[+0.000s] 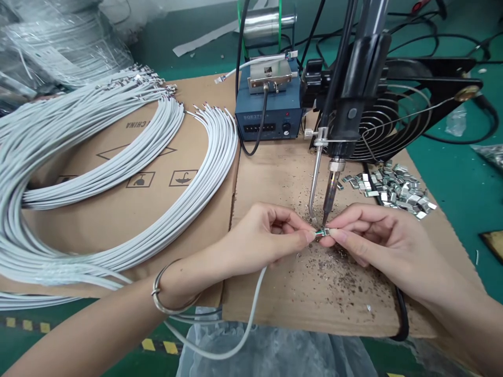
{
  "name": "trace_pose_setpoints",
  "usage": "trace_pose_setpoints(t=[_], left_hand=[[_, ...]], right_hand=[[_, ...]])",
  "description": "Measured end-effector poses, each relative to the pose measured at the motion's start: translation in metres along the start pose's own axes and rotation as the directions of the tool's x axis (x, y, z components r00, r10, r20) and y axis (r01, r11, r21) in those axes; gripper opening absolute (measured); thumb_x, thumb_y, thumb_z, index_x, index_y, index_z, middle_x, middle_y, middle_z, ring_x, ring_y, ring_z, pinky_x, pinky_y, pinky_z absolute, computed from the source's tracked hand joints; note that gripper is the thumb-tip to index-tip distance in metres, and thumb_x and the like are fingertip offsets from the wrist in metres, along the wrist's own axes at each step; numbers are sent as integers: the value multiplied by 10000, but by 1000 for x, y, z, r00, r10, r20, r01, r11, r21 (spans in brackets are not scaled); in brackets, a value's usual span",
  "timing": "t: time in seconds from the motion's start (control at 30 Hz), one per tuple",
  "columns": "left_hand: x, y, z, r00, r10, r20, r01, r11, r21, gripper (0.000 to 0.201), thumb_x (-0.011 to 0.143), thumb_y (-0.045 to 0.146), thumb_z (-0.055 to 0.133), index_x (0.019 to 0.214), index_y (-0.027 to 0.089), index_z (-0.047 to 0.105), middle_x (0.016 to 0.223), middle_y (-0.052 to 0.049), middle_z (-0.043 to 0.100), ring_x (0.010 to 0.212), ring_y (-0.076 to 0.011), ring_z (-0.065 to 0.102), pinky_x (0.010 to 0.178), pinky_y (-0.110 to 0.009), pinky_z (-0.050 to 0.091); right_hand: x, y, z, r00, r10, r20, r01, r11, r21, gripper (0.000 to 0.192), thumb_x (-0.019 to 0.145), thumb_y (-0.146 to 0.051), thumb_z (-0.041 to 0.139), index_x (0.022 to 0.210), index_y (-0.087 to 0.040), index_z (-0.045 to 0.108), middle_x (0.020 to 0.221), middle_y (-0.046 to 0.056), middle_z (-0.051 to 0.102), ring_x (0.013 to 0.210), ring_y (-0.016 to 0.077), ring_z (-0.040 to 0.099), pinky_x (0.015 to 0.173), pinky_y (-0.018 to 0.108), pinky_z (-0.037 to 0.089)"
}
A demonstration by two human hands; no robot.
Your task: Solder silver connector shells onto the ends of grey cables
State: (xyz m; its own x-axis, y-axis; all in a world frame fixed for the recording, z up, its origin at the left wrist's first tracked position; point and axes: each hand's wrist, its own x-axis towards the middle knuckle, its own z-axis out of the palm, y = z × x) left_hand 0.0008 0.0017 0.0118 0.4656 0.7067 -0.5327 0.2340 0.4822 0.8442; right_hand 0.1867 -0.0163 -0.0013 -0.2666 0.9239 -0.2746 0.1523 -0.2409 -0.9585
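My left hand (262, 236) pinches the stripped end of a white cable (251, 309), which loops down past my wrist and off the table's front edge. My right hand (377, 238) pinches a small metal connector shell (324, 232) against that cable end. Both fingertips meet right under the tip of a fixed soldering iron (334, 180), with a thin solder feed tube (314, 180) beside it. The iron tip touches or nearly touches the joint; which one is not clear. A metal bangle sits on my left wrist.
Bundles of white cables (118, 173) curve over the cardboard (275, 173) at the left. A heap of metal shells (396, 188) lies at the right. Behind stand a blue soldering station (269, 112), a black fan (396, 115) and a solder spool (267, 23). Solder crumbs dot the cardboard.
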Motion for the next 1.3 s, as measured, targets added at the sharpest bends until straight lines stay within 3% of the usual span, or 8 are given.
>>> trace_pose_setpoints(t=[0.2,0.43,0.73,1.03,1.3], left_hand=[[0,0,1,1000,-14,-14,14,1000,-2,132,753,236,621,712,112,644,485,64,474,383,-26,378,344,-123,344],[2,-1,0,999,-50,-3,50,998,27,123,752,233,607,726,116,636,439,74,452,343,-36,371,319,-135,342],[-1,-7,2,999,-8,31,6,999,54,178,752,286,615,775,115,660,543,41,503,416,-42,406,358,-142,360],[-26,5,4,988,-39,152,35,999,32,197,735,320,652,794,136,689,507,50,492,421,-42,450,401,-140,383],[-48,-5,14,993,-9,119,19,996,-82,221,699,353,689,791,152,693,543,40,527,423,-38,475,400,-130,399]], right_hand=[[0,5,1,1000,-17,3,17,999,34,36,776,-209,648,740,-215,650,649,8,729,370,18,456,338,103,313],[-1,7,3,1000,22,14,-23,999,49,54,763,-230,666,735,-205,628,668,24,721,566,83,618,426,110,394],[-6,6,-2,999,30,36,-32,999,40,140,696,-184,725,663,-180,589,575,-18,655,406,36,424,380,122,323],[-37,-7,4,989,136,52,-144,967,212,221,747,-323,688,674,-165,552,562,-1,625,392,50,398,386,163,347],[-58,-16,17,998,51,-24,-42,960,278,176,764,-297,676,694,-173,573,606,15,662,425,53,402,414,154,326]])
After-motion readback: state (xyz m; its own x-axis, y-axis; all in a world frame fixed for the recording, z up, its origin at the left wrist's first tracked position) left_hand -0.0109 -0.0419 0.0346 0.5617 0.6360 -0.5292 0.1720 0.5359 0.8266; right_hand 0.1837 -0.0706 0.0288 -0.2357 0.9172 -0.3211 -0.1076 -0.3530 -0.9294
